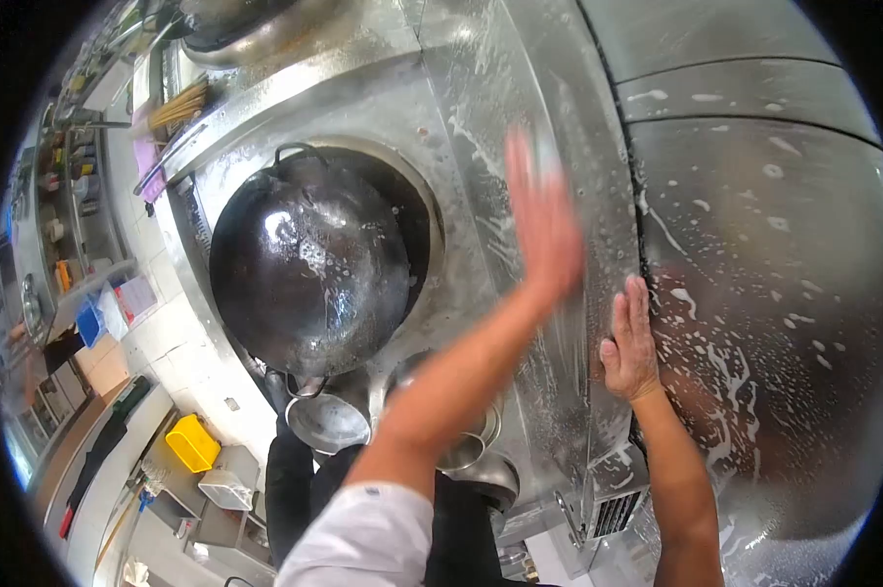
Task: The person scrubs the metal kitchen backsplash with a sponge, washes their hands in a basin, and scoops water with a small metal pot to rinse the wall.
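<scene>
A sudsy steel panel [774,254] is seen at the right of the frame, with a wet ledge [476,93] along its left. At their seam, right of centre, the right hand [632,350] is laid flat, fingers together, thumb apart. Higher up, over the ledge, the left hand [547,230] is outstretched; through blur, anything held cannot be made out. A wok [309,274] is seen left of centre.

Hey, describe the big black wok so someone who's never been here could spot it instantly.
On the steel counter, look to the picture's left of the left hand. The wok lies there, the largest dark round thing, with loop handles at top and bottom. Its dark colour and size set it apart from the smaller, silvery bowl below.
</scene>
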Motion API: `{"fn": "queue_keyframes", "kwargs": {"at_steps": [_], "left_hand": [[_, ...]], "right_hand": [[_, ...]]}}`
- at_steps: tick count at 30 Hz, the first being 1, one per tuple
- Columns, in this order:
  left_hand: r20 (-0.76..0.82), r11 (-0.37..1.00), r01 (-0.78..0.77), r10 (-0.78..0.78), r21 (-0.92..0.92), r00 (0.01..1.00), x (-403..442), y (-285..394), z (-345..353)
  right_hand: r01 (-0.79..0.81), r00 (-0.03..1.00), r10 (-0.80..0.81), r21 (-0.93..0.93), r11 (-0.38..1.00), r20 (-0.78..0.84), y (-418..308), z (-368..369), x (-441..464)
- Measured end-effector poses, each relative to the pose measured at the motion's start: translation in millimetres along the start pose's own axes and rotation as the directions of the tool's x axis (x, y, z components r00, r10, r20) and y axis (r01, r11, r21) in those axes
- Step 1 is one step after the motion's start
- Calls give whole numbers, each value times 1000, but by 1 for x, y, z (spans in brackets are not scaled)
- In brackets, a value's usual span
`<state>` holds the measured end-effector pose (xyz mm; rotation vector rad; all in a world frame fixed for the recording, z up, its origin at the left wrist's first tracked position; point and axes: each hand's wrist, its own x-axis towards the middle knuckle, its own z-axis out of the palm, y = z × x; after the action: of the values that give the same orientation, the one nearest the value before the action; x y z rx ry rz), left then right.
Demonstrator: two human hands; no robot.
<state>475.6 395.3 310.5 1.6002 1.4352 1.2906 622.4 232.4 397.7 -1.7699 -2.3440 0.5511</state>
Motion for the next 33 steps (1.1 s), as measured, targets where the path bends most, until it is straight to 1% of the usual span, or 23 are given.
{"fn": "queue_keyframes", "kwargs": {"at_steps": [1,3,4,5,7,10,11,12,13,14,16,17,18,19,20,21,23,26,29,30,31,32,33], "left_hand": [[-167,969,113,-152,-222,974,77,5,0],[-322,914,74,-215,-399,922,168,-23,9],[-314,911,82,-222,-405,923,159,-30,10],[-46,787,287,-371,-546,927,143,-39,7],[42,631,511,-605,-584,795,59,-38,15],[178,600,776,-756,-195,630,-208,-38,44],[302,-22,926,-948,-378,101,-247,13,19],[470,-319,836,-879,-447,-84,-291,38,7],[422,-292,880,-899,-376,-118,-335,39,13],[372,-269,916,-916,-297,-148,-360,34,23],[477,-391,787,-868,-478,-141,-272,3,26],[441,-217,820,-896,-529,48,-197,-24,26],[189,248,875,-918,-415,350,-146,-67,55],[293,387,816,-795,-429,531,-53,-72,32],[-168,929,351,-329,122,929,4,-113,77],[-191,951,305,-308,-44,932,65,-120,69],[-82,782,373,-471,-499,878,148,-138,54],[65,496,477,-641,-725,765,159,-192,73],[156,294,631,-815,-718,558,31,-222,99],[210,264,729,-847,-631,488,-44,-215,92],[297,189,856,-883,-482,363,-138,-236,106],[360,-23,888,-919,-460,163,-206,-193,88],[515,-244,926,-855,-289,-65,-298,-179,84]], "right_hand": [[-9,1000,9,10,1000,8,0,0,3],[22,1000,-22,5,1000,-12,0,-1,5],[17,1000,-17,2,1000,-11,3,2,5],[11,1000,-11,4,1000,-5,4,3,5],[17,1000,-17,-8,1000,0,4,1,10],[42,999,-42,-7,999,0,5,2,16],[33,999,-33,-3,999,-3,3,1,14],[39,999,-39,-10,999,1,4,1,13],[52,999,-52,-19,998,-1,3,1,14],[40,999,-40,-20,999,2,3,0,15],[16,1000,-16,-2,1000,13,0,-2,11],[29,1000,-29,-8,1000,11,4,-2,13],[34,999,-34,-11,999,14,4,0,12],[19,1000,-19,3,1000,24,2,0,8],[24,1000,-24,-9,1000,19,3,0,9],[33,999,-33,-28,999,13,5,1,11],[27,999,-26,-44,999,22,6,0,11],[36,999,-35,-35,999,31,6,0,12],[47,999,-46,-45,998,17,6,-1,16],[49,999,-49,-35,998,8,7,1,18],[47,999,-47,-25,999,6,7,0,17],[59,998,-59,-29,998,10,7,1,17],[64,998,-64,-40,997,5,8,1,18]]}}
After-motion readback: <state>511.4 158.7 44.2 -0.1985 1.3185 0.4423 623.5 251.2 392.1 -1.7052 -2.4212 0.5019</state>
